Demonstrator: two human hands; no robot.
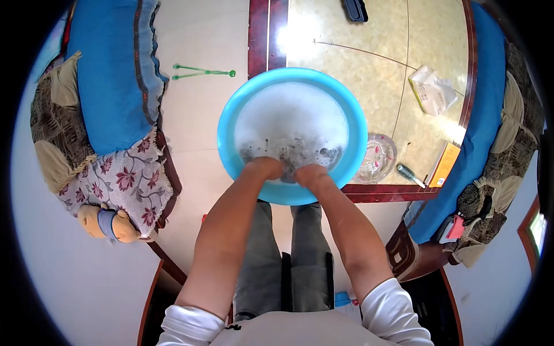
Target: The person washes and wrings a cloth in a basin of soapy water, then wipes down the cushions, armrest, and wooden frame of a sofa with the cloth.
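A round light-blue basin [226, 138] full of water and white suds [288, 112] sits in front of me, partly over the corner of the table. Both my hands reach into its near side. My left hand [268, 167] is sunk in the foam to about the wrist, its fingers hidden. Just to the right, my right hand [310, 173] also dips under the suds, with its fingers out of sight. Dark patches show among the bubbles around both hands. Whether either hand grips anything under the water cannot be seen.
On the tabletop [369, 57] are a glass dish [378, 157], a hairbrush [408, 173], an orange box [443, 165], a tissue pack [431, 91] and a dark tray-like object [355, 10]. A green tong-like object [205, 72] lies on the floor. Covered sofas flank both sides.
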